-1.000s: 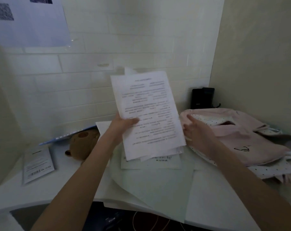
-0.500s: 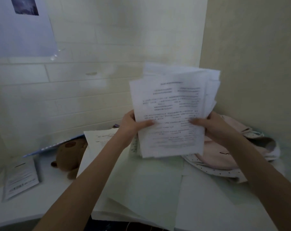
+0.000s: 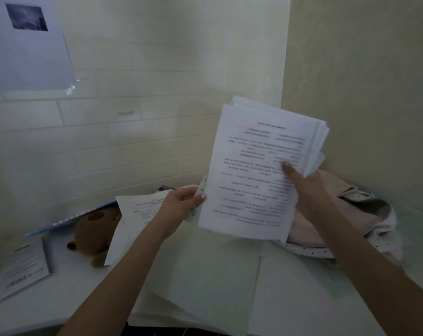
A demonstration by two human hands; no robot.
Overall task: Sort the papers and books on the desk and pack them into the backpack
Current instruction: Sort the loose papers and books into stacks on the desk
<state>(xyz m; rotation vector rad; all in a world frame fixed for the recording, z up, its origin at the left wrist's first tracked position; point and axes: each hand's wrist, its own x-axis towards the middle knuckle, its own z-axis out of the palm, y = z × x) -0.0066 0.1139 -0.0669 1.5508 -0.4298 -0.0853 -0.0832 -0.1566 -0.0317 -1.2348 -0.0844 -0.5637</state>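
Head view of a white surface [image 3: 48, 309] set in a tiled corner. Both hands hold a stack of printed papers [image 3: 259, 175] upright above the surface. The right hand [image 3: 307, 190] grips the stack at its right edge, thumb laid across the front sheet and the other fingers hidden behind. The left hand [image 3: 181, 202] has its fingers curled at the stack's lower left edge, where it pinches a sheet with patterned print that sits just behind the front page; the upper sheets of the stack fan out unevenly at the top right. Behind and below the right hand lies a pink backpack [image 3: 355, 214], slumped on the surface against the side wall, over a dotted white cloth [image 3: 309, 251]. Large pale sheets [image 3: 205, 275] cover the middle of the surface, and one printed sheet [image 3: 137, 209] rests tilted over a brown plush toy [image 3: 94, 234]. A blue-edged booklet [image 3: 67, 219] leans at the back wall; a leaflet [image 3: 21, 270] lies at far left. A poster [image 3: 28, 44] hangs on the wall above.
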